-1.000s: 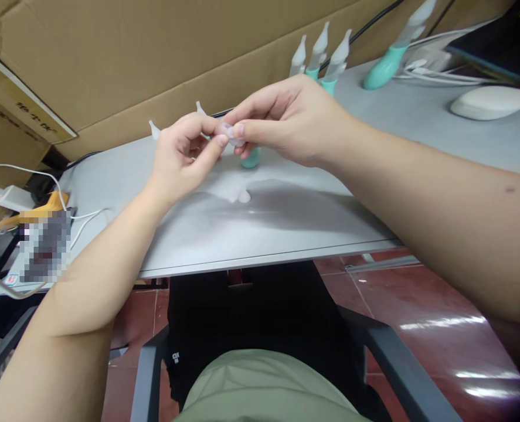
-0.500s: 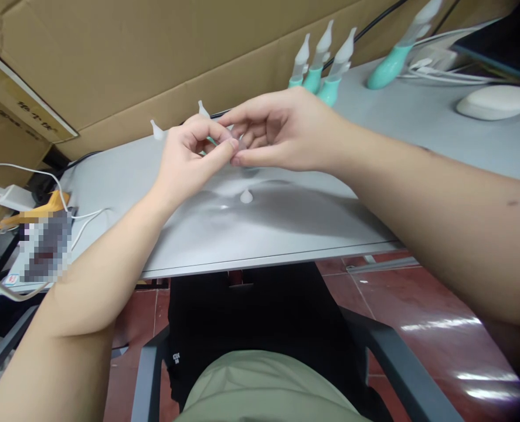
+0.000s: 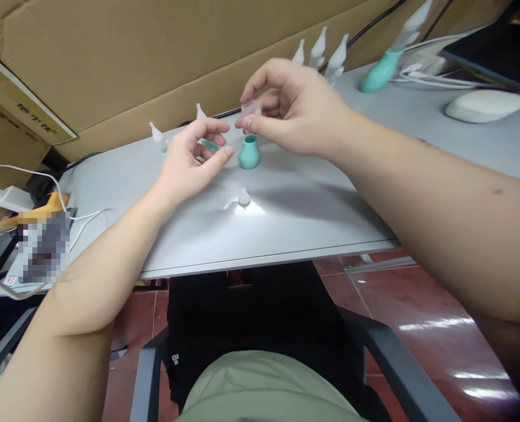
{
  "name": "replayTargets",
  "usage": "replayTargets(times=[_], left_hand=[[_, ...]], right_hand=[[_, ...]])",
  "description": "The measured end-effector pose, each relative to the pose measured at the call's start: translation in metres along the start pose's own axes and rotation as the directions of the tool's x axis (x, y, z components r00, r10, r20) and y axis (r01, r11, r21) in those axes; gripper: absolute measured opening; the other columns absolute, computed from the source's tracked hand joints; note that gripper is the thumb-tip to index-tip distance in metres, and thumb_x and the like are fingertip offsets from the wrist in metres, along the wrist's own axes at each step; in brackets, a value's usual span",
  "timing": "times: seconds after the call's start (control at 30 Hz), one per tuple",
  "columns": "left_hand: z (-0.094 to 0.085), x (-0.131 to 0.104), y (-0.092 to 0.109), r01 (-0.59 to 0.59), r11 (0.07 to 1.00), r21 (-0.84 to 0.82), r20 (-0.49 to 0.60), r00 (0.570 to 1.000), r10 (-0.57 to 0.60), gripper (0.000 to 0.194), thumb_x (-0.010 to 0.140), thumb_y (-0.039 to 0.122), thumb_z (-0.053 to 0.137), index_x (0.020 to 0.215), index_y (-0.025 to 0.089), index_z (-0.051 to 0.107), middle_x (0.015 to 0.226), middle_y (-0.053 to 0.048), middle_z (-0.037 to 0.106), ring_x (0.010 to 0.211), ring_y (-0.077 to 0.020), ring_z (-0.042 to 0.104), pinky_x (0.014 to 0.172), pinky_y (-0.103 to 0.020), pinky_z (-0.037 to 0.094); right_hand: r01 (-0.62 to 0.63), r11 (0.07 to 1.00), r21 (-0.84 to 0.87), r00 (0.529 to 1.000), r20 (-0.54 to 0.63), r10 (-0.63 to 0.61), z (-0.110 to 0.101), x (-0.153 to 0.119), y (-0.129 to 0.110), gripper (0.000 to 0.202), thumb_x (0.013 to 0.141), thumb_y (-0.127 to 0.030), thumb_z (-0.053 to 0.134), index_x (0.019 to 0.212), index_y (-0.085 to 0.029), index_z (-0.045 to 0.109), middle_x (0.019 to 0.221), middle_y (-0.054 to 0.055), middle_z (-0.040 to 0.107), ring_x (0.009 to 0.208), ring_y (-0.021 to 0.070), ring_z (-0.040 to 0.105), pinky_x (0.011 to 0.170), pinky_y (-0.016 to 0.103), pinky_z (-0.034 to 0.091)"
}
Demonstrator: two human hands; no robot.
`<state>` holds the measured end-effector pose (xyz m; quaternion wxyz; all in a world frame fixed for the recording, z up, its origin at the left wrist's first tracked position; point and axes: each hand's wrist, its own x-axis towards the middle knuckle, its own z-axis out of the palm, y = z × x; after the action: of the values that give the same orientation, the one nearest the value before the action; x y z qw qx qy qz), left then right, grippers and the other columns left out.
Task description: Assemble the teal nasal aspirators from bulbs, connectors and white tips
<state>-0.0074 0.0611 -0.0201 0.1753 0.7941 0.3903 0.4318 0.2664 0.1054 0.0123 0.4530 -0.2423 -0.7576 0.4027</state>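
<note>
My right hand (image 3: 292,105) pinches a small clear plastic tube (image 3: 251,108) between thumb and fingers. Just below it, a teal rubber bulb (image 3: 250,153) stands upright on the table with its open neck facing up. To the bulb's left is my left hand (image 3: 193,153), fingers apart and holding nothing. A teal part (image 3: 210,145) shows behind its fingers, and a white nozzle tip (image 3: 200,111) rises beyond. Another white-tipped piece (image 3: 156,133) stands farther left, partly hidden by the hand. Nearer the front edge sits a small translucent whitish cap-like part (image 3: 244,198).
Several white-nozzled aspirators (image 3: 337,58) stand behind my right hand, and one teal aspirator (image 3: 383,70) leans farther right. A white mouse (image 3: 486,105) lies at the right. Cardboard (image 3: 154,53) lines the back. A charger (image 3: 16,197) and cables are at the left.
My hands have moved apart; before, they met around a clear piece. My right hand has lifted up with the clear tube, my left has opened, and the teal bulb is now visible between them.
</note>
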Motion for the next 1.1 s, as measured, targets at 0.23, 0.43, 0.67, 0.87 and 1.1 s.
replayTargets(times=[0.23,0.43,0.67,0.87,1.1], left_hand=[[-0.001,-0.002,0.018,0.135,0.991,0.006,0.047,0.990,-0.135,0.032,0.104,0.039,0.089,0.129,0.020,0.083,0.112,-0.008,0.078,0.065,-0.0109,0.062,0.064,-0.032,0.056],[-0.002,-0.001,0.024,0.195,0.980,0.027,0.052,0.979,-0.196,0.028,0.099,0.029,0.089,0.125,0.019,0.085,0.110,-0.006,0.079,0.065,-0.0096,0.063,0.060,-0.027,0.055],[0.001,-0.002,0.010,0.171,0.985,0.007,0.074,0.982,-0.171,0.049,0.104,0.044,0.098,0.144,0.021,0.081,0.143,-0.015,0.083,0.112,-0.0244,0.086,0.091,-0.036,0.074],[0.007,-0.003,0.017,0.391,0.849,-0.356,0.311,0.906,-0.287,0.040,0.125,0.044,0.079,0.158,0.024,0.069,0.149,-0.012,0.080,0.121,-0.0216,0.088,0.102,-0.036,0.079],[0.006,-0.005,0.021,0.433,0.807,-0.401,0.385,0.879,-0.280,0.036,0.127,0.053,0.079,0.115,0.020,0.075,0.107,-0.003,0.074,0.099,-0.0130,0.081,0.094,-0.025,0.074]], right_hand=[[-0.034,0.987,-0.154,0.999,0.035,0.040,-0.005,0.000,0.007,0.038,0.104,-0.024,0.104,0.110,-0.033,0.068,0.085,-0.005,0.082,0.073,0.0193,0.066,0.067,0.035,0.046],[0.008,0.971,-0.240,0.989,0.146,0.028,-0.015,0.003,0.014,0.055,0.085,0.008,0.105,0.104,-0.030,0.069,0.100,-0.005,0.088,0.084,0.0194,0.079,0.074,0.035,0.059],[-0.029,0.999,0.028,0.995,0.094,0.026,0.000,0.003,0.009,0.050,0.090,0.010,0.098,0.103,-0.027,0.067,0.092,-0.005,0.084,0.079,0.0142,0.079,0.077,0.029,0.064],[-0.031,0.959,0.282,0.997,0.078,0.009,0.020,-0.003,0.004,0.043,0.101,0.003,0.098,0.105,-0.025,0.065,0.093,-0.004,0.084,0.086,0.0148,0.085,0.088,0.027,0.073],[-0.058,0.969,0.238,0.997,0.058,0.045,0.014,-0.002,0.004,0.023,0.117,-0.013,0.090,0.097,-0.020,0.083,0.101,0.004,0.089,0.092,0.0153,0.084,0.091,0.027,0.075]])
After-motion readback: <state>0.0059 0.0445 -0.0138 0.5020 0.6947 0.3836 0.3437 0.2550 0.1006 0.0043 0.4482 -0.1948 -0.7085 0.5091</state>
